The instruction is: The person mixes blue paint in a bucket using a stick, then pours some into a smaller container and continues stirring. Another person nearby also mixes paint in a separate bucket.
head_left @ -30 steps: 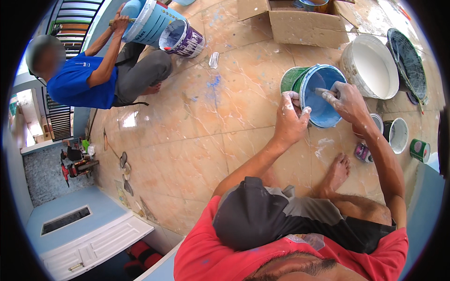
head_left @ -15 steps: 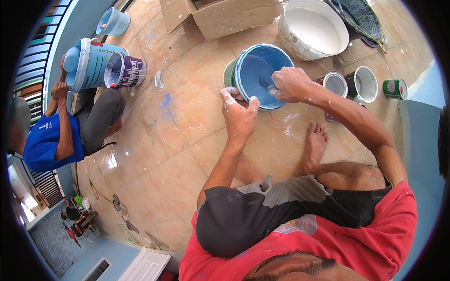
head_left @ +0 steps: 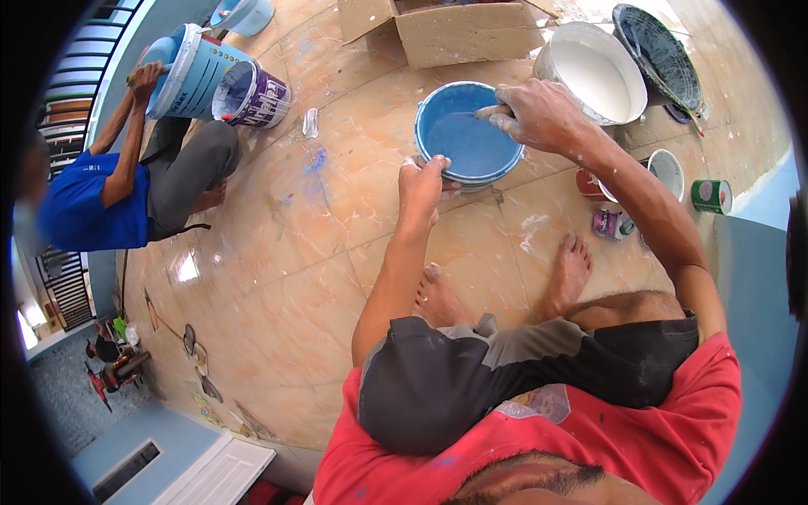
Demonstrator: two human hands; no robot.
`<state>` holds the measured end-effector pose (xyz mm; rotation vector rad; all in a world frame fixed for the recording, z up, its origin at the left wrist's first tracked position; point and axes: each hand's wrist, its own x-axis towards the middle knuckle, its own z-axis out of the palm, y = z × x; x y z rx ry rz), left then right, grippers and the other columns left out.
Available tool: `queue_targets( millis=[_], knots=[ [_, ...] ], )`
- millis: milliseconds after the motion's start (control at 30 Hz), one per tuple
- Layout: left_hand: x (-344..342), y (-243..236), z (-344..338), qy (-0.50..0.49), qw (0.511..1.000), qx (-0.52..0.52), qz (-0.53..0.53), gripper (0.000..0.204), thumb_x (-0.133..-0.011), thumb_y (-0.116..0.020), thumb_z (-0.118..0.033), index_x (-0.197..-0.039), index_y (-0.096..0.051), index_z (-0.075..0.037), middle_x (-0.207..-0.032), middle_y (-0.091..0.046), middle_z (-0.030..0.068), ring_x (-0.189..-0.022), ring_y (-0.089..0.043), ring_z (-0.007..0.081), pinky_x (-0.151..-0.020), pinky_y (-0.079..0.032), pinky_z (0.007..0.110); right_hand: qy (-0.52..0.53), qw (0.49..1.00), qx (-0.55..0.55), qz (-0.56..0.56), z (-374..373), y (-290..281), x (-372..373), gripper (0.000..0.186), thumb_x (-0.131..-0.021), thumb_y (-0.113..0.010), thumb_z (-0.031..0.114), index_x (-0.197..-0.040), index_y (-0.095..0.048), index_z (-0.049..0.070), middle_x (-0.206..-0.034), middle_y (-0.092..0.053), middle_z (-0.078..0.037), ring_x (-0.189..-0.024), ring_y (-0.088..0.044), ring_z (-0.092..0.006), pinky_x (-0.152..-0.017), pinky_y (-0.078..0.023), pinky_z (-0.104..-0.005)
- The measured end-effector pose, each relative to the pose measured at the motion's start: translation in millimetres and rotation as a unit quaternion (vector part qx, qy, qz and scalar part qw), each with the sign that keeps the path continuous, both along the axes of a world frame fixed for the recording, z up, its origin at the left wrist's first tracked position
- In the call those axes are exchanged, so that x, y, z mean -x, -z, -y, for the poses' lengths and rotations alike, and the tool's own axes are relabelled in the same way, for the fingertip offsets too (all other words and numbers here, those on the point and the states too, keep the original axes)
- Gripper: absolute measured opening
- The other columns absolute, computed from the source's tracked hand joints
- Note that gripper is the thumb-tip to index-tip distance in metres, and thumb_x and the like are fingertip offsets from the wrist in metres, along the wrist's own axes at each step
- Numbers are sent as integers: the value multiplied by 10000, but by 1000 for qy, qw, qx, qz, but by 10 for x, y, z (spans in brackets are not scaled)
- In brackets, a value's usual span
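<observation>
A round blue bucket of blue paint stands on the floor in front of me, more level than before. My left hand grips its near-left rim, thumb over the edge and fingers against the outside. Above the far-right rim, my right hand is closed round a short, paint-smeared stick-like tool. The tool's end points left over the paint; its exact kind is hard to make out. White smears cover the fingers of both hands.
A white bucket of white paint and a black tub stand at far right, beside a cardboard box. Small cans, including a green one, sit right. At left, a person in blue works at a large light-blue bucket.
The bucket has tipped back from its lean toward me. My right hand has risen out of it to the rim, bringing the tool up. The head view has shifted slightly.
</observation>
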<state>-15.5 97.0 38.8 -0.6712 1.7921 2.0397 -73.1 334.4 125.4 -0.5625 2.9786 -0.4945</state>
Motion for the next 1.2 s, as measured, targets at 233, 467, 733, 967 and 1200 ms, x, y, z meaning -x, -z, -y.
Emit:
queue_targets(
  millis=[233,467,733,967,1200],
  knots=[
    [127,-62,489,-52,994,-97,-23,275,-1016,-582,-136,-1130,-513,104,-1014,-684,272,-773,-787,391,-600,-693,461,4,1000,-16,-22,514,-473,221,465,-976,-750,462,-891,-742,4,-787,-743,-206,-778,-726,-420,-744,-551,-532],
    [251,-489,1271,-122,977,-151,-85,238,-1040,-566,-127,-1093,-526,102,-1036,-660,292,-810,-782,427,-633,-712,464,-71,993,-54,-84,1421,-1041,575,487,-918,-809,505,-866,-743,26,-769,-739,-180,-736,-713,-387,-717,-545,-488],
    [624,-1306,2355,-177,957,-174,-146,259,-1036,-577,-120,-1122,-529,119,-1128,-632,350,-905,-763,520,-721,-727,543,-159,984,-40,-64,2866,-2019,1465,476,-747,-865,408,-752,-751,-55,-667,-703,-145,-607,-669,-249,-604,-548,-432],
    [1192,-1855,2694,-245,943,-172,-148,338,-942,-574,-55,-1211,-500,136,-1130,-647,331,-845,-768,507,-709,-726,556,-142,982,-98,-74,3623,-2525,2140,277,-791,-786,337,-803,-848,68,-796,-772,-224,-791,-773,-309,-734,-598,-476],
    [1653,-2099,2891,-262,932,-189,-162,432,-927,-554,-37,-1307,-428,124,-1231,-545,336,-938,-738,557,-747,-715,617,-101,974,10,-204,3817,-2540,2429,301,-805,-815,307,-842,-809,9,-836,-745,-185,-731,-696,-345,-679,-548,-452]
  ],
)
